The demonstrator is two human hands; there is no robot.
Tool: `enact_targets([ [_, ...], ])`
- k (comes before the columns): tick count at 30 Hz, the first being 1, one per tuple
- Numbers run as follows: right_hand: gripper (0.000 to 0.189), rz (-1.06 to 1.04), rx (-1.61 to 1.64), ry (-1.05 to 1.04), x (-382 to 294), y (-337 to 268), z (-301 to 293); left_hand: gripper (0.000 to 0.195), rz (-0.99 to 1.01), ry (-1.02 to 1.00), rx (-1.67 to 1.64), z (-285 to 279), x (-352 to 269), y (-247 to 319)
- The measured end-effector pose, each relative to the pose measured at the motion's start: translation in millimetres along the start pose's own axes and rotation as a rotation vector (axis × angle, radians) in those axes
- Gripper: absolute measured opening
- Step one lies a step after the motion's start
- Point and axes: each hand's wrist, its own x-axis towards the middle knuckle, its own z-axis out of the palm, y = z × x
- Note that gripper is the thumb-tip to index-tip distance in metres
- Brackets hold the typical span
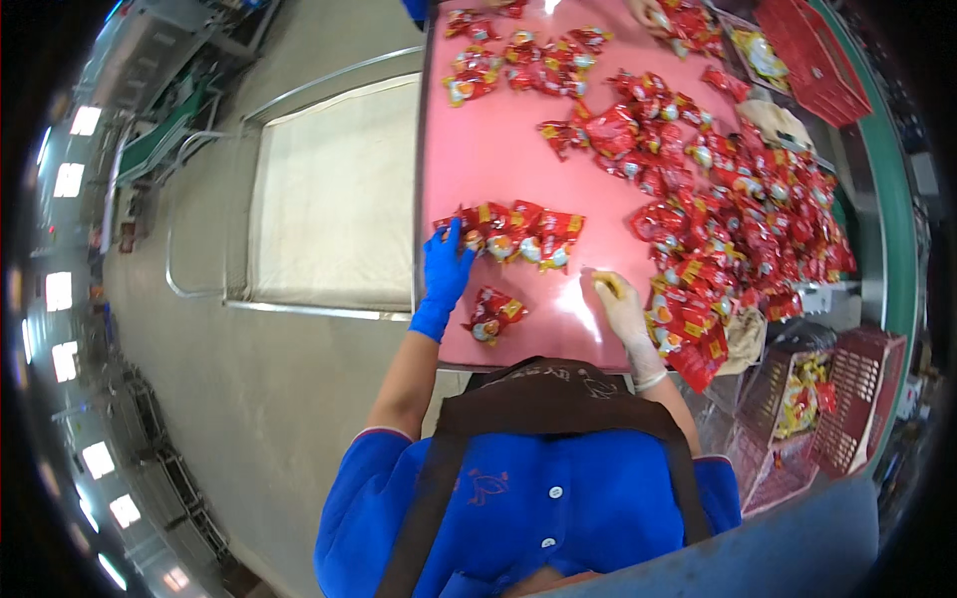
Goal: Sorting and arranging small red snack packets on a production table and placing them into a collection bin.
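My left hand (447,270), in a blue glove, touches the left end of a row of red plastic food packets (527,233) lying side by side on the pink tabletop (486,157). Whether its fingers grip the end packet is unclear. Below the row, to the right of my left wrist, lies a single red packet (494,315). My right hand (622,303), in a whitish glove, is over the table between the row and the large heap of red packets (748,217); its fingers are bent, and I see no packet in them.
Smaller groups of packets (546,63) lie at the table's far end, where another person's hand (649,16) touches some. Red plastic crates (815,60) and a dark red crate (860,396) stand along the right side. A metal-framed cart with a pale cloth liner (336,194) stands left of the table.
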Motion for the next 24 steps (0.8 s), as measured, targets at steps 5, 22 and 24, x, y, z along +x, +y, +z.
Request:
enact_targets([
  [5, 0.037, -0.160, -0.683, 0.351, 38, -14, -43, 0.070, 0.097, -0.066, 0.258, -19, 2, 17],
  [22, 0.047, 0.014, 0.301, -0.108, 20, -5, -30, 0.041, -0.128, -0.270, -0.745, -18, -12, 118],
  [24, 0.050, 0.101, 0.695, -0.256, 1, -38, -28, 0.044, -0.217, -0.450, -0.986, -6, -13, 139],
])
